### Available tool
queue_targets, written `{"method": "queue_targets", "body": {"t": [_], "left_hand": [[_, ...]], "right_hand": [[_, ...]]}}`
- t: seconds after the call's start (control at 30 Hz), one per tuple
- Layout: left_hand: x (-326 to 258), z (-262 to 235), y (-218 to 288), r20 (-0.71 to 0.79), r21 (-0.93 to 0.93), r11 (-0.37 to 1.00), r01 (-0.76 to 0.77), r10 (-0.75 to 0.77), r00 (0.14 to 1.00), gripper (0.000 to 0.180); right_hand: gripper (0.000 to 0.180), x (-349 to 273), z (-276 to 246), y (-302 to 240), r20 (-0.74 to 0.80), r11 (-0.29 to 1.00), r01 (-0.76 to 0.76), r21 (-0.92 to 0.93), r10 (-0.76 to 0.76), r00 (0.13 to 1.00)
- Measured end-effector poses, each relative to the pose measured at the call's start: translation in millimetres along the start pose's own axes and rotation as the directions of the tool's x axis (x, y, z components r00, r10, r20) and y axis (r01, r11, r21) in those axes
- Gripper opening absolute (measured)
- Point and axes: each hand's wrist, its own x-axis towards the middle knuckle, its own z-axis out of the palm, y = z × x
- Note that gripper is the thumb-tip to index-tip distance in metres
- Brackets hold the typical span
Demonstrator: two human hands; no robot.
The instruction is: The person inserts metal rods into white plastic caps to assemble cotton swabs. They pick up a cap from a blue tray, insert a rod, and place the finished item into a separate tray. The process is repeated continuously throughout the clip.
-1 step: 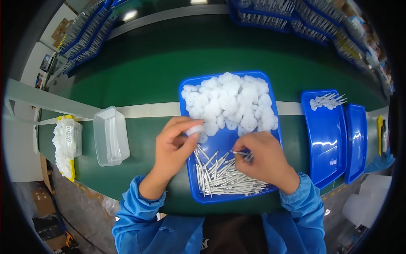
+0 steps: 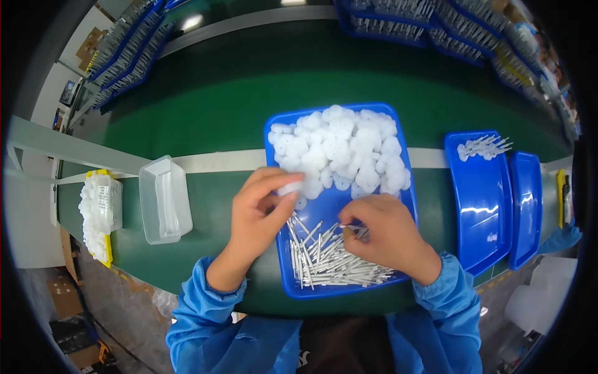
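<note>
A blue tray (image 2: pixel 288 288) lies before me on the green table. White round discs (image 2: pixel 339 146) are heaped in its far half; thin silvery-white rods (image 2: pixel 336 265) lie loose in its near half. Over the tray's left side, my left hand (image 2: pixel 258 209) pinches a white disc (image 2: pixel 291 186) between thumb and fingers. My right hand (image 2: pixel 389 234) is closed above the rods, thumb against bent fingers, with a thin rod (image 2: pixel 344 225) poking out at the fingertips. Most of that rod is hidden by the fingers. The two hands are apart.
A clear plastic bin (image 2: pixel 165 199) stands at left, beside a yellow tray (image 2: pixel 103 173) with white discs and a clear box. At right, a blue tray (image 2: pixel 479 212) carries several rods with discs; another blue tray (image 2: pixel 525 212) adjoins it. Racked trays (image 2: pixel 398 28) stand behind.
Both hands have shifted only slightly: the left a little to the right, the right fingertips a little to the left. Each still holds its piece.
</note>
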Motion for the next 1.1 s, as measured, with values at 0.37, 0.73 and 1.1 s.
{"method": "queue_targets", "body": {"t": [0.37,0.73,1.1], "left_hand": [[36,43,1,0.04,-0.044,0.998,-0.046,0.048,0.998,0.038],[27,46,-8,-0.082,-0.072,0.994,-0.087,0.081,0.993,0.04],[29,44,-8,-0.097,-0.024,0.996,-0.081,0.078,0.992,0.037]], "right_hand": [[0.023,40,-8,17,-0.35,0.96,0.095,0.262,0.003,0.937],[0.023,30,-1,20,-0.329,0.995,0.002,0.1,0.031,0.944],[0.018,31,3,23,-0.404,0.994,0.002,0.11,0.043,0.914]]}}
